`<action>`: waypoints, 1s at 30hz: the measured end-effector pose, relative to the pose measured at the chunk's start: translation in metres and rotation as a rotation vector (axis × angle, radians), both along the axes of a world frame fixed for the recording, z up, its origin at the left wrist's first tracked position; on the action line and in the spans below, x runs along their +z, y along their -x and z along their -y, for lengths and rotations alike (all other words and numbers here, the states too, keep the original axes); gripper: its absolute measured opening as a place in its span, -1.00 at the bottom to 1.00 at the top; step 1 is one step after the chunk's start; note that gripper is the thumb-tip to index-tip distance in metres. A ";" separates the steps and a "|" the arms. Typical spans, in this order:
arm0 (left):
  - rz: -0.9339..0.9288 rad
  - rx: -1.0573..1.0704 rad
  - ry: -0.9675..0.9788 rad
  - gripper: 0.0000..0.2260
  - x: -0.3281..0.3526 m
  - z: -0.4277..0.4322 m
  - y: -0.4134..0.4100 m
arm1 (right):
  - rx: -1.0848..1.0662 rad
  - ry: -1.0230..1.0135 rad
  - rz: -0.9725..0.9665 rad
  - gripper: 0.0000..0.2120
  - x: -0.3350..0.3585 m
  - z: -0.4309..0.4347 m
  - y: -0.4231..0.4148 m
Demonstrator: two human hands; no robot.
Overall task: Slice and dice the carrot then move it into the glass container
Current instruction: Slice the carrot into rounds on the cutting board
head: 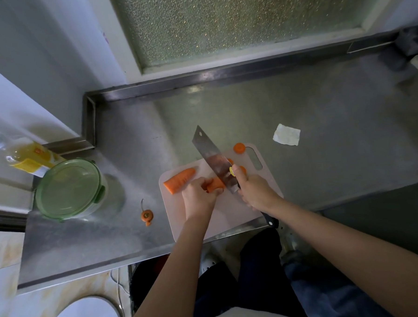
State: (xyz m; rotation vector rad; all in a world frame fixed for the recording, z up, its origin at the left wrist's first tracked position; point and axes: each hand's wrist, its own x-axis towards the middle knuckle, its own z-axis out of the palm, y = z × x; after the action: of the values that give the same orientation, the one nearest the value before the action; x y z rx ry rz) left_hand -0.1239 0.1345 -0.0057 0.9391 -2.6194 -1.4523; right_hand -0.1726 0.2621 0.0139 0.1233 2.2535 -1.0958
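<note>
On a pale cutting board [228, 215] my left hand [199, 198] grips a short carrot piece [215, 184]. My right hand [253, 191] holds a cleaver [214, 161] by its black handle, the blade standing against the right end of that piece. A longer tapered carrot piece [179, 180] lies on the board's left part. Round carrot slices [239, 148] lie on the far side of the blade, some partly hidden by it. The glass container [70, 188] with a green clip lid stands closed at the left of the steel counter.
A cut-off carrot top [146, 215] lies on the steel counter [323, 140] left of the board. A crumpled white paper [286, 134] sits to the far right. A yellow bottle [28, 155] lies behind the container. The board overhangs the counter's front edge.
</note>
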 end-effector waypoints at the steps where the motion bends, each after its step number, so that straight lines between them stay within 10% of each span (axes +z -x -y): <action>1: 0.001 -0.002 0.002 -0.77 0.000 0.001 0.000 | 0.002 0.002 0.007 -0.40 0.000 -0.001 0.000; 30: 0.035 -0.019 -0.012 -0.87 -0.005 0.001 0.004 | 0.108 -0.094 -0.002 -0.59 0.022 0.021 -0.004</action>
State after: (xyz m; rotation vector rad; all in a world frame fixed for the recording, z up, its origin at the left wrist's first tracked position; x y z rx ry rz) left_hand -0.1283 0.1331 -0.0108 0.9524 -2.6542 -1.4712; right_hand -0.1686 0.2409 0.0362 0.0379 2.2861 -0.9343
